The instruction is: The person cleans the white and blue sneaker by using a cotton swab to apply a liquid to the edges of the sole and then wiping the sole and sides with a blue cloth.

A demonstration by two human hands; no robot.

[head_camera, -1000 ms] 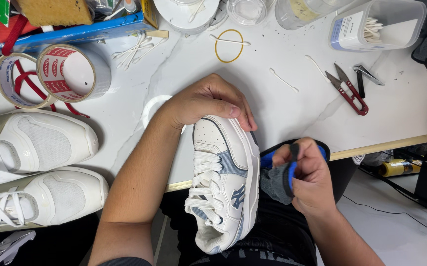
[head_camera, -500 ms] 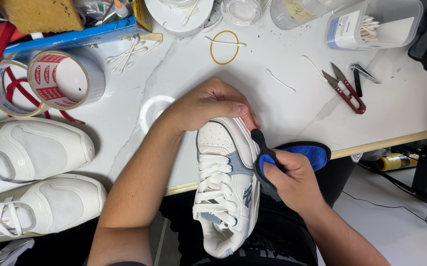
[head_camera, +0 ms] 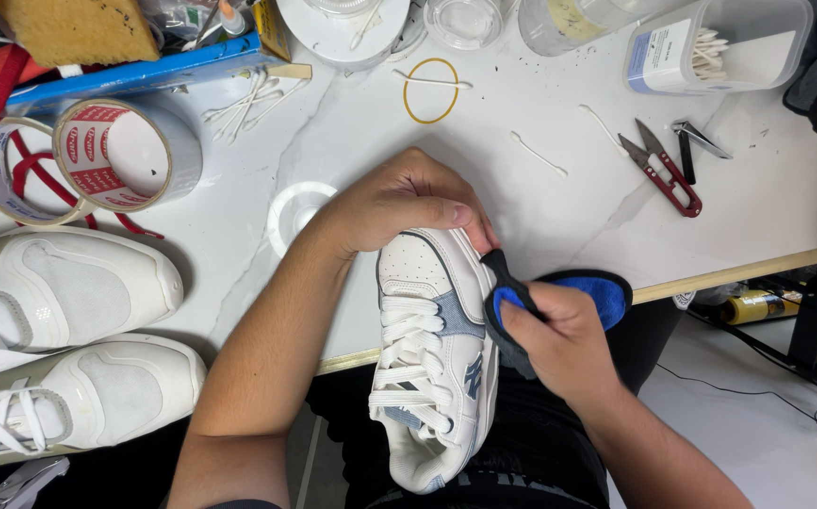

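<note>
I see a white marble-patterned worktable (head_camera: 540, 226) with a pale wooden front edge, and beyond that edge, at the right, a light floor with a black cable lying on it. The tabletop is crowded: two rolls of tape (head_camera: 126, 155) at the left, a yellow rubber band (head_camera: 430, 90) near the top, loose cotton swabs (head_camera: 538, 154), red-handled thread snips (head_camera: 663, 170) to the right, and a clear box of swabs (head_camera: 719, 47) in the far corner. A sponge (head_camera: 74, 28) sits at the top left. Two other white sneakers (head_camera: 60, 292) lie side by side at the left edge.

The white sneaker with blue-grey panels (head_camera: 435, 358) being worked on is at the table's front edge, toe resting against the tabletop, heel hanging down over my lap, laces facing up.

My left hand (head_camera: 399, 203) reaches in from the lower left, forearm across the table edge, and cups over the toe of the shoe; its fingers are pressed together and curled down around the toe cap, thumb lying along the near side.

My right hand (head_camera: 559, 339) comes from the lower right, just beside the shoe's outer side. Its fingers are bunched, pinching a blue and black cloth (head_camera: 592, 292) and pressing a fold of it against the shoe's side near the toe.
</note>
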